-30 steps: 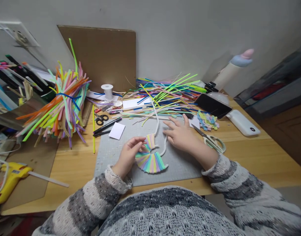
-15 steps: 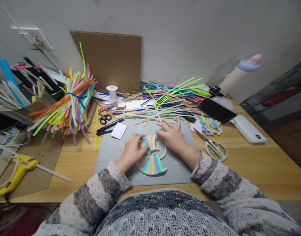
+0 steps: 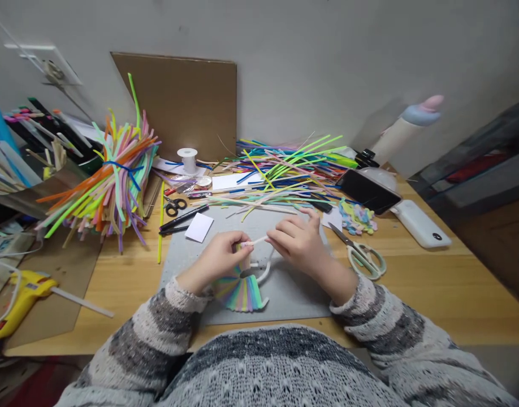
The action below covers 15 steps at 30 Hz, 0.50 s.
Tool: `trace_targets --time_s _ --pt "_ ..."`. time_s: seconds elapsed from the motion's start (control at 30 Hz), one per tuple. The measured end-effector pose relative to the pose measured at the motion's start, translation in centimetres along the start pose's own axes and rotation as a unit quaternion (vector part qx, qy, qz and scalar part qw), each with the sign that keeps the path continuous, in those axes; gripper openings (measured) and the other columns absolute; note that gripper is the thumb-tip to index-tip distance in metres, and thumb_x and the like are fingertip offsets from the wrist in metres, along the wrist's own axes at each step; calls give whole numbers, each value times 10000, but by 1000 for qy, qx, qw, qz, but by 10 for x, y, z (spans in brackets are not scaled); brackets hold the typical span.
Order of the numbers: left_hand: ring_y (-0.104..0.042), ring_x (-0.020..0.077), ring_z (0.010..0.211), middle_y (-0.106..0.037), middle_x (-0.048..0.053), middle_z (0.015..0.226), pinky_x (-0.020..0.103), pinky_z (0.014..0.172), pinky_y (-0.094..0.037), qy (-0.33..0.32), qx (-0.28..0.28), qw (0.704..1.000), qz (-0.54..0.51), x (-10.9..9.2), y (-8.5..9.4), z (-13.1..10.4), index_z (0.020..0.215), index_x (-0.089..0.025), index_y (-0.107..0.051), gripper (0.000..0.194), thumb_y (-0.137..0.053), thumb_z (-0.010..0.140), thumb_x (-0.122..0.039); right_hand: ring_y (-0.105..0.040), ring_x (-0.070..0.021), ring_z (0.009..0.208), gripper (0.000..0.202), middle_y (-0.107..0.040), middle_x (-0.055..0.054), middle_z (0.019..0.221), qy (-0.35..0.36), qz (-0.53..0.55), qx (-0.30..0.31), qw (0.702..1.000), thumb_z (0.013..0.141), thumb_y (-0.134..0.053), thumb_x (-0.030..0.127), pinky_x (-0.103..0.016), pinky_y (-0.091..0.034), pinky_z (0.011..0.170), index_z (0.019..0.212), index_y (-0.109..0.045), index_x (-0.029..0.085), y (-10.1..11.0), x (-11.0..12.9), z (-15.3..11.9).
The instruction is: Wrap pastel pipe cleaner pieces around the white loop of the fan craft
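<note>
A fan-shaped piece of pastel-striped pipe cleaners (image 3: 238,291) hangs from my left hand (image 3: 219,257), whose thumb and fingers pinch its upper end. White pipe cleaner ends stick out along its edges. My right hand (image 3: 299,240) is closed on a white pipe cleaner (image 3: 260,240) that runs across from the left fingertips. A second white length curves below, between the fan and my right hand. Both hands are over the grey cutting mat (image 3: 293,299). My left hand covers part of the fan.
Loose pipe cleaners (image 3: 285,169) lie along the back, beside a phone (image 3: 370,191). Scissors (image 3: 363,257) and a white power bank (image 3: 424,223) are at the right. At the left are a tied pipe-cleaner bundle (image 3: 115,181), black pens (image 3: 183,219) and a yellow glue gun (image 3: 20,299).
My left hand has lifted the fan's upper end and pinches it. My right hand, earlier spread over the mat, has closed on the white pipe cleaner. The view has shifted slightly.
</note>
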<state>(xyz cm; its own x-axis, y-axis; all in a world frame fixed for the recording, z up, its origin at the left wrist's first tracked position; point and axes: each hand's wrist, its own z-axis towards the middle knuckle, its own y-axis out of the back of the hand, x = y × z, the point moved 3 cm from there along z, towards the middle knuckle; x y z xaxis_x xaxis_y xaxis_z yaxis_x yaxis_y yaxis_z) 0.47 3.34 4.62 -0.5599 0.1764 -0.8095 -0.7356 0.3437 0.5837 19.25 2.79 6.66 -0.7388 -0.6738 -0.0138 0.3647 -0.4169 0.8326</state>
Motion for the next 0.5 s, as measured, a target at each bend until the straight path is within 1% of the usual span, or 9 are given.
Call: trace_targets --time_s 0.07,0.13,0.23,0.3,0.33,0.37,0.43,0.47,0.5 --pt "-578 164 761 -684 38 860 276 675 -422 -9 -6 1000 -5 0 3 -7 977 -176 -665 242 -544 831 -327 -547 -162 844 178 -656 7 744 -1 -14 45 999 910 -491 229 -448 -146 1026 786 -617 209 7 1 3" --pt "-593 173 818 -692 50 908 290 728 -433 -12 -5 1000 -9 3 4 -10 970 -175 -670 228 -539 832 -301 -556 -169 808 160 -663 -8 749 -30 -27 116 992 881 -493 184 -426 -202 978 761 -600 195 9 -4 4" --pt "-594 174 784 -690 55 861 291 695 -433 4 -16 1000 -20 14 5 -9 907 -161 -677 213 -551 823 -310 -578 -175 753 124 -683 -22 758 -92 -19 245 965 839 -512 145 -363 -288 825 756 -594 186 4 -17 0" --pt "-587 170 744 -686 53 826 286 655 -427 16 -24 999 -38 21 3 -7 896 -156 -681 219 -581 805 -328 -598 -194 764 91 -694 -35 786 -108 -14 310 945 819 -539 140 -361 -302 787 773 -602 185 -2 -22 -6" --pt "-586 170 738 -686 54 822 286 651 -427 20 -25 998 -48 24 1 -6 892 -154 -683 219 -596 796 -330 -604 -213 791 70 -696 -49 816 -106 -21 320 941 809 -556 141 -382 -305 812 795 -610 182 -4 -22 -8" --pt "-588 172 741 -687 56 825 288 656 -431 23 -25 998 -58 26 -1 -5 891 -154 -684 217 -607 789 -329 -606 -235 830 67 -694 -68 858 -101 -32 313 944 800 -571 145 -418 -299 857 835 -618 179 -7 -20 -8" --pt "-592 176 755 -687 54 836 296 678 -439 27 -23 997 -73 28 -6 -4 890 -158 -680 207 -618 783 -324 -590 -268 924 170 -677 -103 965 -77 -38 263 961 805 -575 150 -487 -258 943 967 -620 175 -12 -9 -6" --pt "-591 176 762 -682 50 842 299 688 -442 29 -26 996 -78 29 -9 -3 891 -162 -670 200 -626 777 -320 -577 -267 964 232 -665 -108 1014 -59 -18 233 971 821 -560 151 -491 -254 962 1047 -603 178 -16 -1 -5" --pt "-587 173 769 -674 43 846 299 698 -443 29 -33 995 -84 29 -11 -3 890 -165 -656 190 -636 769 -309 -568 -251 985 269 -655 -105 1046 -37 15 209 977 845 -535 152 -466 -276 962 1108 -581 183 -20 8 -3"
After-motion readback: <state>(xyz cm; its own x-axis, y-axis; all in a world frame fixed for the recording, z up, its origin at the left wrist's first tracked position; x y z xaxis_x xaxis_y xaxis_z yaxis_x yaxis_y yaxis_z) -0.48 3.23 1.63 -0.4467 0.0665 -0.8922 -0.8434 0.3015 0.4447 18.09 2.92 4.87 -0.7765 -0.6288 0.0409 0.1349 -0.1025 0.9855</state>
